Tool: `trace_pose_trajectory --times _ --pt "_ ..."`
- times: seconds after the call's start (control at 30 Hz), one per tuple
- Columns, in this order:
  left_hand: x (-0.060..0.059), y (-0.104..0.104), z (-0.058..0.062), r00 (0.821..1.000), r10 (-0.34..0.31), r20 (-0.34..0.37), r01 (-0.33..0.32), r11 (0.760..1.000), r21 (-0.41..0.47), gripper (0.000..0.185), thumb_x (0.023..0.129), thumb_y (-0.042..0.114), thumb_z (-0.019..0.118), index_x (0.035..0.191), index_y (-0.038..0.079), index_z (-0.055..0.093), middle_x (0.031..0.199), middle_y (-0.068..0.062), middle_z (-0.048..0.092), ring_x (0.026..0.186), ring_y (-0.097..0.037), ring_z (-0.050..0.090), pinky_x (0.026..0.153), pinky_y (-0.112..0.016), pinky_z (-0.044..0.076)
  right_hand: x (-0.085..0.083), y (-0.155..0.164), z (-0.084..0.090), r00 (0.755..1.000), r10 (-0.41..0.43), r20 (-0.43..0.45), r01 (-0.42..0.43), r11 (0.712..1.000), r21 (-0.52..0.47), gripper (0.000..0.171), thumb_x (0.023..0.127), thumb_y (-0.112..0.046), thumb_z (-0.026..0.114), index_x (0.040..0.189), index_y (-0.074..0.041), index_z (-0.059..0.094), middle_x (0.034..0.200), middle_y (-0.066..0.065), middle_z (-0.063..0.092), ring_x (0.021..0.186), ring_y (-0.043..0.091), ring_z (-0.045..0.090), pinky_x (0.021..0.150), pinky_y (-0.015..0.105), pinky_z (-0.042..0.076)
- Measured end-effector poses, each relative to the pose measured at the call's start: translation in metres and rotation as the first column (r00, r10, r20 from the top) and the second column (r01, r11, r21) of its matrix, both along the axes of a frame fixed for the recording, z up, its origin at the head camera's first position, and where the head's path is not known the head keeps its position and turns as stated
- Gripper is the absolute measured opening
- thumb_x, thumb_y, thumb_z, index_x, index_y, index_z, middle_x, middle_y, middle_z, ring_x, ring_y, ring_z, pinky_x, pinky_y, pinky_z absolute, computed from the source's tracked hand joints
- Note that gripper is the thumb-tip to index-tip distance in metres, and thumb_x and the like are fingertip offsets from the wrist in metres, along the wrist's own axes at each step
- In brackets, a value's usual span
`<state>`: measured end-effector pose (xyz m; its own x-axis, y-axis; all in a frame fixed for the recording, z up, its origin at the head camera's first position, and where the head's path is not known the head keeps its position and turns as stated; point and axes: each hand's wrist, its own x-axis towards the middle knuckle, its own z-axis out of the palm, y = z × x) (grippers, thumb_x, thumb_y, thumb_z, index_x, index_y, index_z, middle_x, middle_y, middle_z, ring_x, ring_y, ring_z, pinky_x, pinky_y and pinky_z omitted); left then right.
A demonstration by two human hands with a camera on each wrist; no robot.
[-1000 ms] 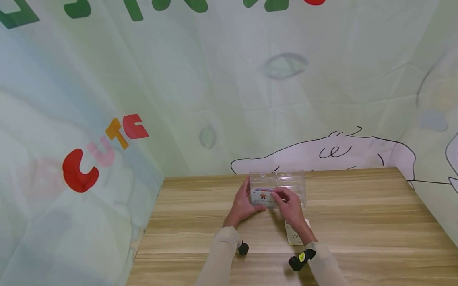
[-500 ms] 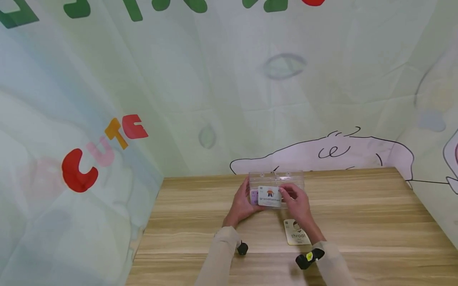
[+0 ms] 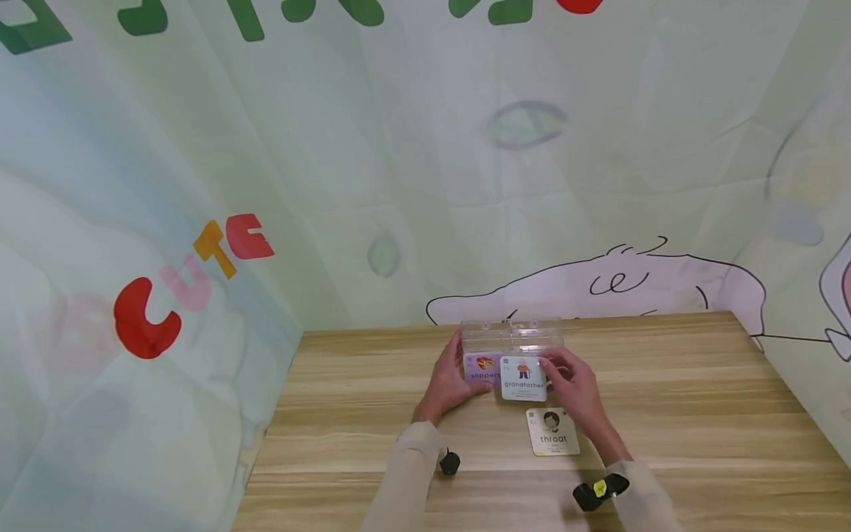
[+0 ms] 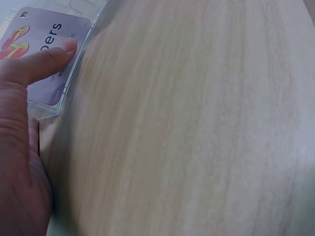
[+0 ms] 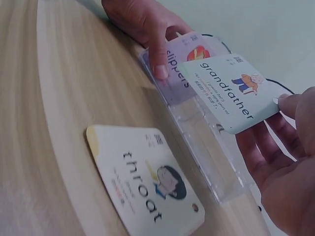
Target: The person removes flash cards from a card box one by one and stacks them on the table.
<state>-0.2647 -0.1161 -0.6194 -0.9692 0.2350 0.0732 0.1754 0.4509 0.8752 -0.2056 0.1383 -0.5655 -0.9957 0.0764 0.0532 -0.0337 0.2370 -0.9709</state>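
A clear plastic card box (image 3: 513, 341) stands on the wooden table (image 3: 665, 414) near the back wall. My left hand (image 3: 450, 380) holds its left end, the thumb (image 4: 42, 63) pressing on the purple "slippers" card (image 3: 482, 369) (image 5: 184, 69) at the box's front. My right hand (image 3: 577, 388) pinches a white "grandfather" card (image 3: 523, 377) (image 5: 229, 91) by its right edge, lifted just in front of the box. A "throat" card (image 3: 552, 432) (image 5: 147, 184), on top of a small stack, lies flat on the table below that hand.
A printed fabric backdrop (image 3: 399, 162) rises close behind the table and along its left side. The table's left edge (image 3: 266, 451) drops off beside my left sleeve. Bare wood stretches to the right of the box.
My right hand has drawn the "grandfather" card out of the box and moved it right and toward me, uncovering the "slippers" card. The left hand has stayed on the box.
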Motion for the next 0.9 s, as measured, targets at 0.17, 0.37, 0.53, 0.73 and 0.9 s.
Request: trace_pose_trajectory --times 0.17,0.37,0.53,0.73,0.9 --pt "-0.001 -0.001 -0.001 1.0 -0.008 -0.017 0.009 0.999 0.032 0.132 0.067 0.022 0.1 0.167 0.017 0.015 0.165 -0.007 0.034 0.149 -0.025 0.038 0.122 -0.035 0.033 0.007 0.013 -0.006 1.0 0.004 0.026 -0.005 0.999 0.038 0.022 0.107 -0.019 0.061 0.122 -0.005 0.068 0.112 0.018 0.067 0.096 0.029 0.067 0.073 0.029 0.063" --pt "0.0 -0.003 -0.001 1.0 -0.017 -0.021 0.018 0.999 0.049 0.132 0.067 0.022 0.1 0.167 0.017 0.015 0.164 -0.009 0.035 0.149 -0.027 0.038 0.122 -0.036 0.033 0.013 0.024 -0.013 0.998 -0.007 0.06 0.002 0.997 0.083 0.021 0.107 -0.017 0.059 0.122 -0.004 0.067 0.109 0.017 0.064 0.096 0.03 0.064 0.072 0.029 0.063" --pt "0.0 -0.003 -0.002 1.0 -0.01 -0.02 0.011 0.999 0.034 0.13 0.068 0.023 0.1 0.167 0.016 0.015 0.164 -0.01 0.036 0.148 -0.027 0.039 0.122 -0.037 0.033 0.019 0.03 -0.017 0.995 -0.01 0.096 -0.003 0.991 0.131 0.023 0.107 -0.017 0.06 0.123 -0.002 0.067 0.106 0.016 0.064 0.097 0.03 0.063 0.071 0.026 0.06" --pt "0.0 -0.002 -0.001 1.0 -0.004 -0.011 0.004 1.0 0.022 0.13 0.069 0.021 0.1 0.167 0.018 0.015 0.163 -0.007 0.038 0.148 -0.023 0.04 0.122 -0.032 0.033 0.026 0.034 -0.02 0.992 -0.024 0.126 -0.001 0.981 0.195 0.024 0.107 -0.018 0.06 0.123 -0.002 0.068 0.106 0.013 0.065 0.103 0.029 0.062 0.086 0.035 0.06" --pt "0.001 -0.002 0.0 1.0 -0.002 -0.012 0.002 1.0 0.014 0.129 0.069 0.022 0.099 0.167 0.019 0.015 0.162 -0.006 0.039 0.146 -0.023 0.042 0.121 -0.034 0.035 0.03 0.035 -0.023 0.992 -0.033 0.12 0.005 0.975 0.222 0.023 0.106 -0.015 0.061 0.121 0.0 0.069 0.103 0.012 0.065 0.104 0.03 0.06 0.104 0.054 0.054"
